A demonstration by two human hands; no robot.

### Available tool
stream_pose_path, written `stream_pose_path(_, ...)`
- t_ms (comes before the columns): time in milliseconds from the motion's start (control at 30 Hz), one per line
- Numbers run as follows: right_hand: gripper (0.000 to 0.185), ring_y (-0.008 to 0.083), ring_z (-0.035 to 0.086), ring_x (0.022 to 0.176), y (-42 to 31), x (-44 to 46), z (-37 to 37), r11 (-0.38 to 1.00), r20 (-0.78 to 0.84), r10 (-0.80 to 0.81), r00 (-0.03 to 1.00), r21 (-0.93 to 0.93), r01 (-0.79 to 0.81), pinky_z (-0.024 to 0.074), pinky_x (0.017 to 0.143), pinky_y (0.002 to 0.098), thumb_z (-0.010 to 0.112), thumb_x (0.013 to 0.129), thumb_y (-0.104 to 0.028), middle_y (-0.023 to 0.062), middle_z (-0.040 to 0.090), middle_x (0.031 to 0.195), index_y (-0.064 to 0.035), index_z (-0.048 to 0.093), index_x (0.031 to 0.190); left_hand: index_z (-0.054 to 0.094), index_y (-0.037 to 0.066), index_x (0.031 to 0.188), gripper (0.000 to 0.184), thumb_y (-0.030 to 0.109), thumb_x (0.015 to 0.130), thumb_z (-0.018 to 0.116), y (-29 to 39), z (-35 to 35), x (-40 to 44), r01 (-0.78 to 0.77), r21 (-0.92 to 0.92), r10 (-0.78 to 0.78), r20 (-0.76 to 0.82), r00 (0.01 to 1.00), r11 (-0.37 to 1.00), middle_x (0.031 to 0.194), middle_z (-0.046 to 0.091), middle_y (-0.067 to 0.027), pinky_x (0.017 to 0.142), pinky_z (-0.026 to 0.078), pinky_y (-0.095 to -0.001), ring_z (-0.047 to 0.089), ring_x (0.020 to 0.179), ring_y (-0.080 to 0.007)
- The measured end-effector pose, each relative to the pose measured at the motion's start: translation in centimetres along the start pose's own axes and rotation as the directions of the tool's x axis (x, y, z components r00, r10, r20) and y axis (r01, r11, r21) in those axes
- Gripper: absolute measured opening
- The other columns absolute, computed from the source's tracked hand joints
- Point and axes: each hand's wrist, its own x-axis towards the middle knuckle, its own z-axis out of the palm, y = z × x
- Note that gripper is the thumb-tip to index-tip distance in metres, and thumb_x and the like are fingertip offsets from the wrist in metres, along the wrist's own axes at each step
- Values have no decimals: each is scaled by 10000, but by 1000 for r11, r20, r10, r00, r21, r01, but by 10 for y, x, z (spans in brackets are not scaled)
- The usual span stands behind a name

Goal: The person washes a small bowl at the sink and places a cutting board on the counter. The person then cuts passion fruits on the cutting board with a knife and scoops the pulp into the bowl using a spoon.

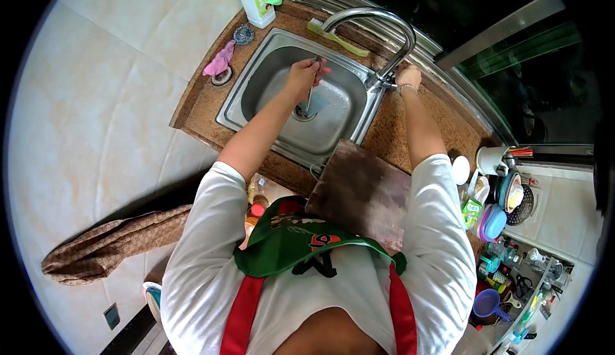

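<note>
Over the steel sink (339,134), my left hand (302,80) is closed around a slim metal utensil (311,101). The utensil points down toward the drain (303,113); its exact kind is not clear. My right hand (409,76) is at the base of the chrome faucet (402,25), its fingers curled at the lever on the side and partly hidden. The faucet's spout arches over the back of the sink, beyond my left hand. A green-handled brush (339,39) lies on the ledge behind the sink.
A white bottle (257,6), a steel scourer (243,34) and a pink cloth (220,59) stand along the sink's left side. A dark cutting board (362,192) overlaps the front counter edge. Bowls (493,222) and a white mug (491,160) are at the right.
</note>
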Motion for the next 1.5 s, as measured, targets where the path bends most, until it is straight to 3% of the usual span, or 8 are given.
stream_pose_path(733, 534, 360, 651, 862, 7, -35, -5, 964, -92, 264, 960, 54, -260, 511, 784, 430, 579, 854, -516, 247, 664, 872, 11, 667, 863, 541, 2, 1103, 186, 53, 950, 448, 15, 12, 24, -1, -80, 4, 43, 999, 997, 1009, 655, -142, 635, 488, -245, 583, 740, -144)
stream_pose_path(800, 455, 371, 657, 791, -1, -72, -9, 819, -61, 469, 881, 404, -408, 512, 736, 449, 603, 851, -452, 252, 663, 821, -1, 660, 819, 542, 2, 1105, 190, 94, 970, 447, 17, 16, 26, -22, -106, 29, 63, 998, 994, 1039, 654, -157, 648, 501, -258, 626, 804, -177)
stream_pose_path(867, 474, 283, 659, 722, -13, -106, 17, 864, -19, 372, 928, 373, -339, 509, 688, 410, 604, 856, -477, 199, 669, 759, -14, 663, 776, 541, 3, 1117, 204, 118, 975, 451, 17, 21, 27, -23, -130, 32, 68, 997, 991, 1042, 657, -154, 648, 501, -261, 635, 810, -182)
stream_pose_path(933, 479, 209, 639, 681, -35, -136, 42, 784, -65, 5, 998, 619, 36, 499, 655, 359, 605, 865, -488, 137, 673, 740, -24, 669, 766, 539, 5, 1130, 219, 142, 981, 455, 13, 27, 28, -19, -153, 30, 71, 997, 988, 1045, 660, -152, 648, 501, -265, 645, 816, -188)
stream_pose_path(1100, 397, 144, 565, 563, -151, -136, 11, 466, 209, -166, 964, 878, -110, 461, 571, 286, 598, 907, -407, 52, 641, 674, -41, 664, 771, 630, 10, 1028, 222, 176, 972, 495, 15, 28, 27, -60, -129, 53, -51, 997, 990, 929, 671, -77, 670, 472, -244, 621, 772, -138)
stream_pose_path(1167, 361, 98, 496, 514, -168, -127, 6, 260, 490, -311, 814, 868, -423, 394, 486, 253, 563, 942, -338, 24, 584, 643, -43, 641, 748, 640, 2, 1001, 209, 168, 958, 519, 14, 15, 35, -142, -55, 139, -67, 988, 988, 914, 671, -84, 635, 480, -258, 620, 753, -138)
stream_pose_path(1300, 315, 78, 433, 480, -179, -126, 4, 376, 480, -293, 827, 853, -361, 320, 430, 235, 532, 962, -273, 3, 528, 636, -54, 605, 748, 667, -12, 910, 183, 159, 901, 600, 23, 6, 28, -439, 306, 510, -215, 833, 845, 772, 673, -82, 579, 484, -271, 622, 673, -118)
stream_pose_path(1500, 241, 90, 422, 494, -176, -134, 9, 246, 441, -519, 732, 897, -366, 324, 431, 247, 517, 963, -221, -5, 500, 624, -70, 557, 780, 684, -9, 932, 204, 178, 877, 625, 40, -4, 16, -452, 626, 624, -70, 779, 635, 623, 645, -91, 544, 471, -289, 597, 534, -139)
